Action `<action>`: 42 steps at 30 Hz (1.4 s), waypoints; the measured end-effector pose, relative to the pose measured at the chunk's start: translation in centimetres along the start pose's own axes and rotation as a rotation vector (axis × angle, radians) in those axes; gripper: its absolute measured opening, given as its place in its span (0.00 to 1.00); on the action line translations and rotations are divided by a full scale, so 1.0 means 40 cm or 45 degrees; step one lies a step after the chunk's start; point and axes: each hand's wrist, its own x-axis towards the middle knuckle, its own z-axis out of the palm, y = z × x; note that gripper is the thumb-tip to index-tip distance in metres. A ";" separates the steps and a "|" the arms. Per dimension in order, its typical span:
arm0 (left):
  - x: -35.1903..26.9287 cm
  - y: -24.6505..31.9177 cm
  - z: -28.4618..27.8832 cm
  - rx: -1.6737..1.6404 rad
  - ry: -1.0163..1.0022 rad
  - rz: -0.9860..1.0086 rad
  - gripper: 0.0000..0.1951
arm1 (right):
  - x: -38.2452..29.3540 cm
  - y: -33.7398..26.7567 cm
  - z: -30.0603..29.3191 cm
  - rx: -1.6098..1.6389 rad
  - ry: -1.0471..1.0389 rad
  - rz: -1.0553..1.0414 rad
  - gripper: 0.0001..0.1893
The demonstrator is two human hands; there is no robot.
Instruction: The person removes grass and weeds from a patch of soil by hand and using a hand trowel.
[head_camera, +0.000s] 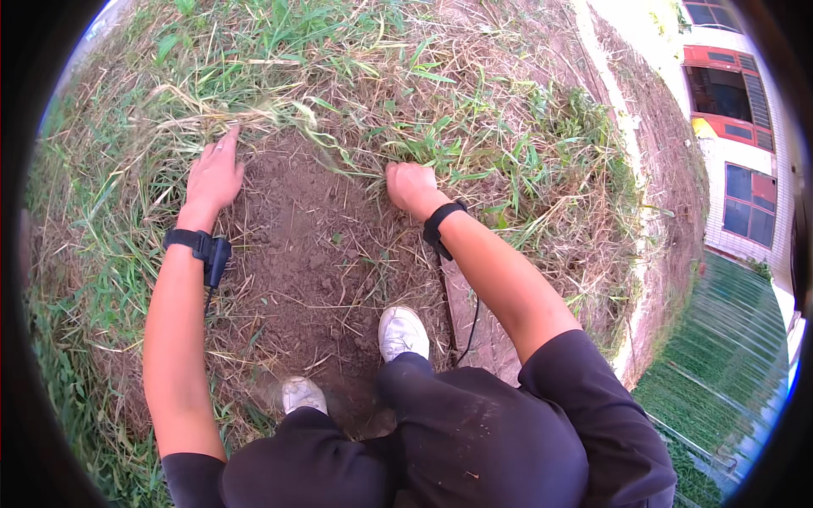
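Observation:
My left hand [215, 173], a ring on one finger, reaches into a clump of dry and green grass [219, 122] at the edge of a bare soil patch [292, 209]. Its index finger points forward and the thumb stands apart; the other fingertips are partly hidden. To the right, my right hand [409, 187] is curled into a fist low at the ground. Long green grass stems [330, 147] run into this fist from the upper left. Its fingertips are hidden beneath the hand. Black straps circle both wrists, the left one with a small device [218, 257].
White shoes [404, 331] stand on the soil. A flat slab [476, 305] and a black cable [471, 336] lie by my right leg. Weeds and cut straw [540, 146] spread around. At far right are a building [740, 159] and a green ribbed surface [711, 343].

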 end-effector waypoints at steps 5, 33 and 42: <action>-0.008 -0.038 0.022 -0.046 -0.048 -0.047 0.39 | -0.020 -0.004 -0.014 -0.074 -0.009 -0.070 0.11; -0.036 -0.034 0.064 0.051 -0.262 -0.017 0.42 | 0.251 -0.043 -0.070 -0.428 -0.248 -0.266 0.14; -0.027 -0.031 0.061 0.071 -0.274 0.003 0.42 | 0.062 -0.033 -0.088 -0.374 0.064 -0.787 0.08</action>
